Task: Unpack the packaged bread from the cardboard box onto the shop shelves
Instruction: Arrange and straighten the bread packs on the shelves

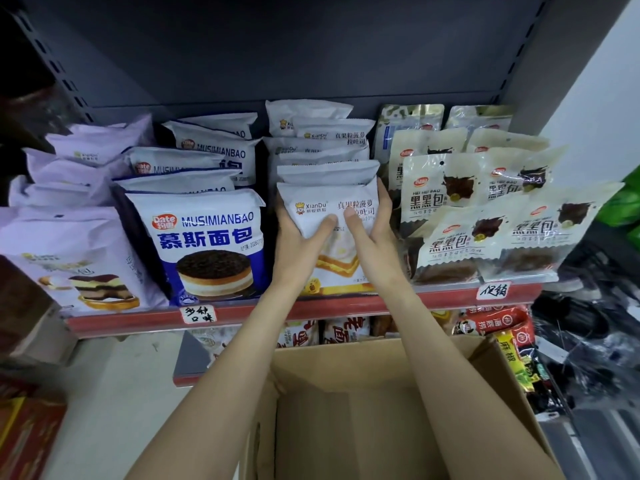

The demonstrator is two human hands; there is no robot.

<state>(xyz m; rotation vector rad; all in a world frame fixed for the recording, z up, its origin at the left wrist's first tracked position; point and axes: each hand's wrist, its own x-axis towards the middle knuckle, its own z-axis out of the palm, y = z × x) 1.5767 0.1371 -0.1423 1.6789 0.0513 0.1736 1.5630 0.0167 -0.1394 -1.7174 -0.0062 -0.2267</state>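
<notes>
Now we hold the white bread packet (327,233) upright between left hand (298,242) and right hand (372,230), and releasing unevenly could tip it off the shelf (242,315) edge.

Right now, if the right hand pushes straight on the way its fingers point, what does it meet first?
Probably the stacked white XianDu bread packets behind the front white packet that the right hand holds; depth is unclear.

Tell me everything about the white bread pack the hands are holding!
The white bread pack is a soft, puffy plastic pouch printed with "XianDu", a small crowned mascot, dark Chinese writing and a picture of yellow layered toast. It stands upright at the front of its shelf row, with matching packs behind. The left hand and right hand grip its sides, thumbs on the front.
</notes>
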